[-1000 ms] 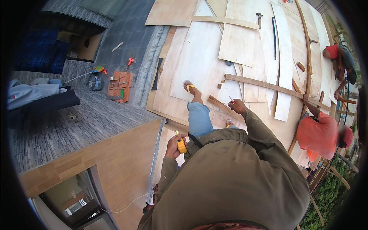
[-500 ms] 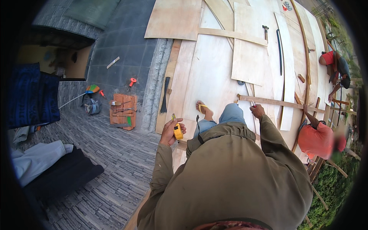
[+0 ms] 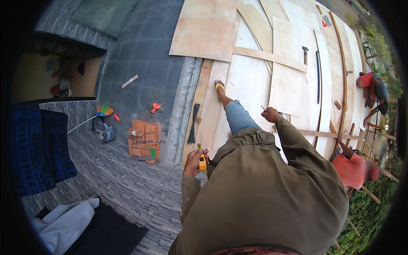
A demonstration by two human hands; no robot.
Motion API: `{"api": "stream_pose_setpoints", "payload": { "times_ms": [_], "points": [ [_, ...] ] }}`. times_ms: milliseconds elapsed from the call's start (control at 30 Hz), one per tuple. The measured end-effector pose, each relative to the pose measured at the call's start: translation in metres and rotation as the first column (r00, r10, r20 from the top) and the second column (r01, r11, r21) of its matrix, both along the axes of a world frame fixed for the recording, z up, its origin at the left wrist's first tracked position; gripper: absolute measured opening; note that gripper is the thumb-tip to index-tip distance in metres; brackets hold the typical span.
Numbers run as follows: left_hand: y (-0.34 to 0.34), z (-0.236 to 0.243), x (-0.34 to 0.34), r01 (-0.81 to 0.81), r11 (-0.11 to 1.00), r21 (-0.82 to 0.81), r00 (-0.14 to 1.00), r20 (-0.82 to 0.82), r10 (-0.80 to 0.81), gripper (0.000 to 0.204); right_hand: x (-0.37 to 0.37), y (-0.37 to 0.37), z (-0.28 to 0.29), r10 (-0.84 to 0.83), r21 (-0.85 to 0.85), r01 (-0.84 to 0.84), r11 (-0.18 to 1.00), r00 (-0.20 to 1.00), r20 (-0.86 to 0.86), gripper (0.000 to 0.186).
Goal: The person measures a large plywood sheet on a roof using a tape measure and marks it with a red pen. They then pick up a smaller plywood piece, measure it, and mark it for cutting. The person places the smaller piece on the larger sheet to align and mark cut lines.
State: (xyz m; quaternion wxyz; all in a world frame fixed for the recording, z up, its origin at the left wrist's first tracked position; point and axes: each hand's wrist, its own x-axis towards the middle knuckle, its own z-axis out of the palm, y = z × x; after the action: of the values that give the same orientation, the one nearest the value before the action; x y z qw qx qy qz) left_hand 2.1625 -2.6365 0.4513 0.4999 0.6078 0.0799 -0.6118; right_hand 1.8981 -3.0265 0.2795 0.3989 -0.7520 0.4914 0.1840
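My left hand (image 3: 192, 163) is closed around a yellow tape measure (image 3: 202, 164), with a short end of its blade sticking out at the top. It is beside my body, near the edge of the plywood floor. My right hand (image 3: 271, 115) is closed on a slim pen-like stick (image 3: 262, 108); its pale tip points forward and left, and its exact kind is too small to tell. That hand is above the plywood, near a loose sheet (image 3: 288, 63). A long wooden batten (image 3: 316, 133) lies to its right.
A hammer (image 3: 305, 55) and a dark bar (image 3: 318, 76) lie on the plywood. Stacked orange bricks (image 3: 144, 140) with tools on top stand left, past a rough concrete kerb (image 3: 180, 106). Two other people work at the right, one in an orange shirt (image 3: 349, 170).
My right hand has lifted away from the batten's end, with the pen-like stick still in it. My foot in the yellow sandal has stepped forward. The tape measure stays in my left hand.
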Motion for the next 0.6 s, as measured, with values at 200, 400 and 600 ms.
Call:
{"api": "stream_pose_setpoints", "payload": {
  "times_ms": [200, 400, 600],
  "points": [
    [-0.064, -0.038, 0.133, 0.143, 0.976, 0.165, 0.989, 0.024, -0.149, 0.034, 0.140, -0.078, -0.050, 0.020, 0.053, -0.018, 0.998, 0.999, -0.028, 0.037],
    [-0.171, -0.043, 0.275, 0.419, 0.849, 0.322, 0.867, 0.135, -0.479, 0.030, 0.321, -0.164, -0.022, 0.194, 0.102, -0.189, 0.977, 0.980, -0.044, 0.037],
    [-0.257, 0.001, 0.388, 0.504, 0.824, 0.261, 0.837, 0.087, -0.540, 0.029, 0.472, -0.203, 0.041, 0.441, 0.256, -0.453, 0.854, 0.891, 0.107, 0.047]
  ]
}}
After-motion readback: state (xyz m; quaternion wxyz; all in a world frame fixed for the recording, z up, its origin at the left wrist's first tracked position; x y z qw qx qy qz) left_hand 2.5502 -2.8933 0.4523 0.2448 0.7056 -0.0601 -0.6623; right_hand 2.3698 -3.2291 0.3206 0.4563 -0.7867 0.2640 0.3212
